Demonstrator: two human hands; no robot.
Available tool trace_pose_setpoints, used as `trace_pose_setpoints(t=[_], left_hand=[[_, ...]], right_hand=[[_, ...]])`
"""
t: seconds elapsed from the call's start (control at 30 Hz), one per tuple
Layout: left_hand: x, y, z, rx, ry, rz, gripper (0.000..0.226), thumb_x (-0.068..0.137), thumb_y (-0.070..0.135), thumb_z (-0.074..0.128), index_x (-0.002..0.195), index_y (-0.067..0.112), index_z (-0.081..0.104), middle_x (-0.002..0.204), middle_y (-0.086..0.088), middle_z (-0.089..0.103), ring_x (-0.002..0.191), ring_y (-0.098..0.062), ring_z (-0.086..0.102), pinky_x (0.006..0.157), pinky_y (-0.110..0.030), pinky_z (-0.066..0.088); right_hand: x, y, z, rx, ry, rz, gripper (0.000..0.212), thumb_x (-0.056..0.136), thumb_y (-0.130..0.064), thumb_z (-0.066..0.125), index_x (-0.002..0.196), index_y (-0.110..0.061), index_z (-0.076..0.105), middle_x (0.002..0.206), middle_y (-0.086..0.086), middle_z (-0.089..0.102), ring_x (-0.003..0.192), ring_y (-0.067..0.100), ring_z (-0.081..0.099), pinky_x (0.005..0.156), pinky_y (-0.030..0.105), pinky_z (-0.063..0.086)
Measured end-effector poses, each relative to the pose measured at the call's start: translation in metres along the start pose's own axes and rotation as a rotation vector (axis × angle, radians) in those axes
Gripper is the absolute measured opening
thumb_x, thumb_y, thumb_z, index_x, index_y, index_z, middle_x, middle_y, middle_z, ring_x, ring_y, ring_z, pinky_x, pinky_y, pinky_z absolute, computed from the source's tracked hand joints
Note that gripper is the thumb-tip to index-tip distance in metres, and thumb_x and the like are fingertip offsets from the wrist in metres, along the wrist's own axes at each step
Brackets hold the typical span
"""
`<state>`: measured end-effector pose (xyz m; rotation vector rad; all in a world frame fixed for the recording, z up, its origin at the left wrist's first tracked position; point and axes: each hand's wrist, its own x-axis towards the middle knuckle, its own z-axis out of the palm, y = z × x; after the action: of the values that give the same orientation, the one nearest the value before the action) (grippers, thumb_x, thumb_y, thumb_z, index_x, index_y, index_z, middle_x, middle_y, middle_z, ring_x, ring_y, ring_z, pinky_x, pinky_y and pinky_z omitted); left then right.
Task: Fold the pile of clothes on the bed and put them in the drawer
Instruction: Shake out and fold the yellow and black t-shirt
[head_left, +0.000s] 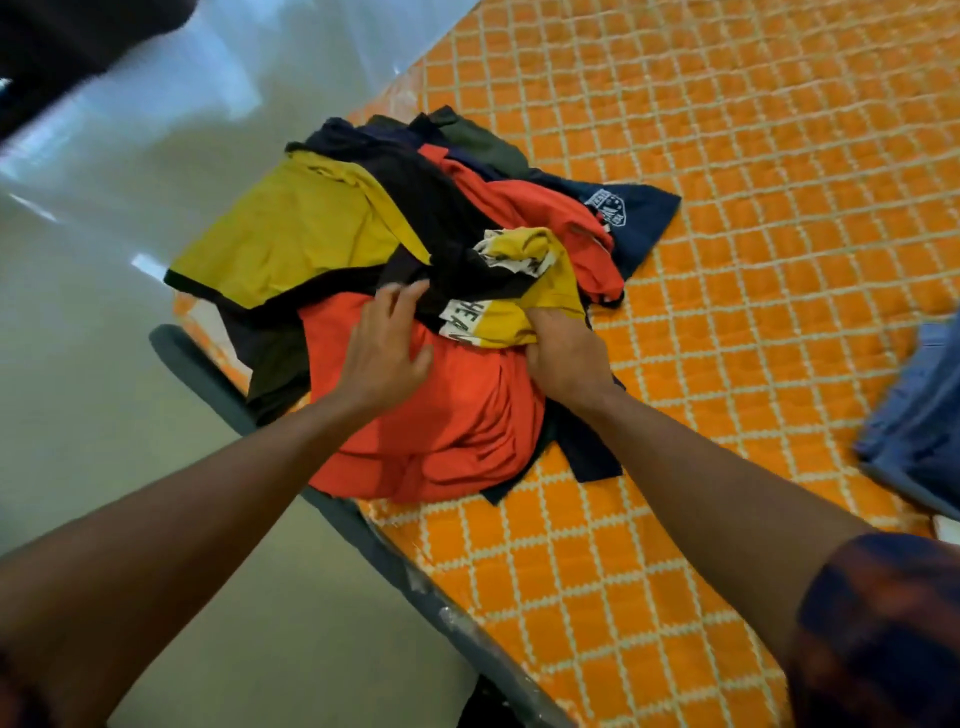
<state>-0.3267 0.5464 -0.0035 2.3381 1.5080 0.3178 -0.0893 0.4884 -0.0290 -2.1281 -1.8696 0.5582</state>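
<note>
Atop the pile (415, 208): pressing red shirt (447, 426) with splayed left hand (387, 353), clutching yellow shirt (498, 322) in right hand (566, 358); could drag tangled layers off bed (727, 260).

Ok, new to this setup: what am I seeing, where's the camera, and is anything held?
No machine here: these are a person's two bare hands, filmed by one camera on their head, looking down. A pile of unfolded clothes lies at the edge of a bed with an orange quilt. The left hand rests open on the pile, holding nothing. The right hand seems to grip a yellow shirt, its fingers hidden in the cloth. Blue cloth lies apart, far right.
</note>
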Motion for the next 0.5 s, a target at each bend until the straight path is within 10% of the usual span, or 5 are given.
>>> trace_pose_setpoints(t=[0.13, 0.37, 0.5], left_hand=[[0.03, 0.007, 0.0, 0.017, -0.085, -0.024, 0.092, 0.077, 0.036, 0.074, 0.156, 0.031, 0.028, 0.156, -0.006, 0.033, 0.142, -0.031, 0.031, 0.101, -0.051, 0.038], [0.033, 0.041, 0.0, 0.171, -0.329, 0.157, 0.105, 0.058, 0.066, 0.06, 0.152, 0.045, 0.017, 0.125, -0.002, 0.049, 0.111, -0.03, 0.057, 0.083, -0.044, 0.043], [0.019, 0.063, 0.004, 0.267, -0.587, 0.18, 0.068, 0.081, 0.066, 0.06, 0.134, 0.027, 0.044, 0.114, -0.004, 0.059, 0.105, -0.03, 0.061, 0.074, -0.037, 0.047]], right_hand=[[-0.009, -0.002, -0.011, 0.121, 0.041, -0.17, 0.011, 0.076, -0.022, 0.054, 0.075, -0.023, 0.042, 0.068, -0.002, 0.049, 0.072, 0.031, 0.058, 0.057, 0.033, 0.033], [-0.079, 0.004, -0.011, 0.134, -0.05, -0.327, 0.026, 0.064, -0.016, 0.056, 0.063, -0.022, 0.031, 0.051, -0.004, 0.029, 0.048, 0.02, 0.032, 0.043, 0.028, 0.015], [-0.122, 0.023, -0.002, 0.087, -0.222, -0.355, 0.018, 0.058, -0.02, 0.055, 0.058, -0.019, 0.037, 0.048, -0.005, 0.029, 0.047, 0.022, 0.032, 0.044, 0.027, 0.017]])
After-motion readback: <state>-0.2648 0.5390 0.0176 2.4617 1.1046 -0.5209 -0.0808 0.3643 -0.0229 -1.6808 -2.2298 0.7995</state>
